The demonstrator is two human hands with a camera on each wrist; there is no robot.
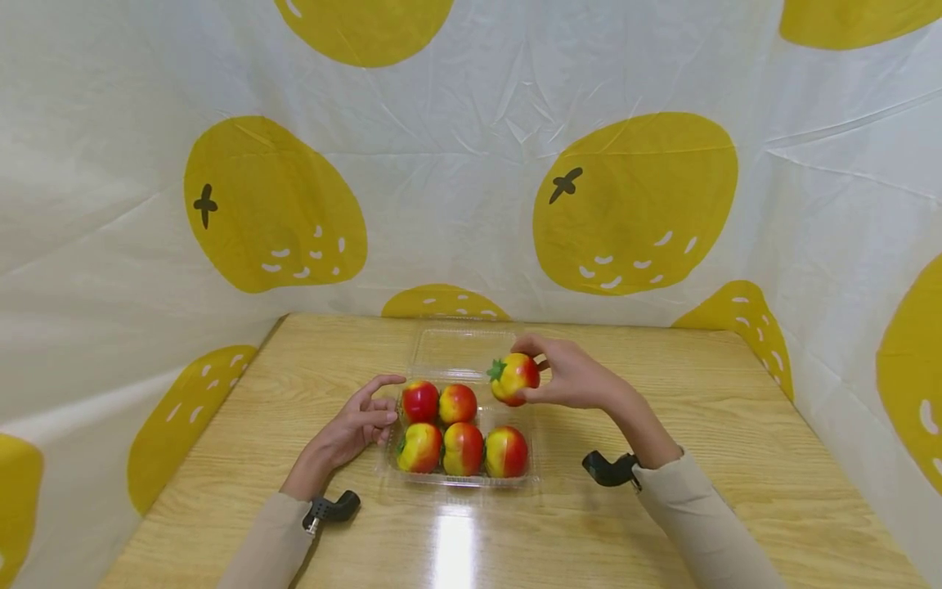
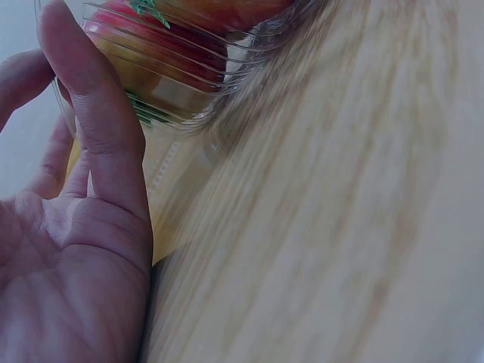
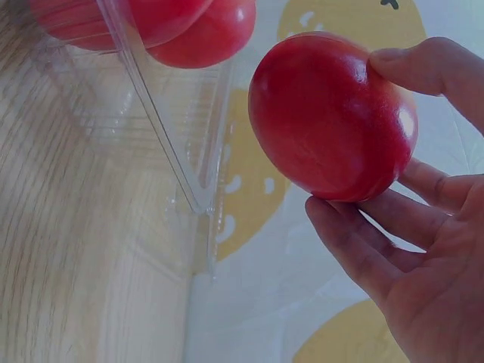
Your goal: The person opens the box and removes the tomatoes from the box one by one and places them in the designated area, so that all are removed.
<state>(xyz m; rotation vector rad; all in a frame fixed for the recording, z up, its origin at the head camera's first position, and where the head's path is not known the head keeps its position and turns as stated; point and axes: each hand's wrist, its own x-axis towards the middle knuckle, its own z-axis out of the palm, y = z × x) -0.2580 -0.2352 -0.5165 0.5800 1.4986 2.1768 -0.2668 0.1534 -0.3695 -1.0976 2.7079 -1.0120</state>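
Note:
A clear plastic box [image 1: 462, 481] stands on the table with several red-and-yellow fruits inside, two behind and three in front [image 1: 463, 448]. Above its back right corner, my right hand [image 1: 570, 375] pinches another such fruit [image 1: 515, 378] between thumb and fingers, its green leaves turned left. The right wrist view shows this fruit [image 3: 333, 117] clear of the box wall [image 3: 162, 128], held by the fingertips of the right hand [image 3: 431, 249]. At the box's left side rests my left hand [image 1: 356, 425], fingers bent; in the left wrist view the left hand [image 2: 98, 181] touches the ribbed wall [image 2: 170, 72].
The box's transparent lid [image 1: 459, 350] lies folded back behind it on the wooden table [image 1: 309, 352]. A pale curtain with yellow fruit prints [image 1: 456, 204] hangs around the back and sides. Each wrist bears a black camera mount [image 1: 609, 469].

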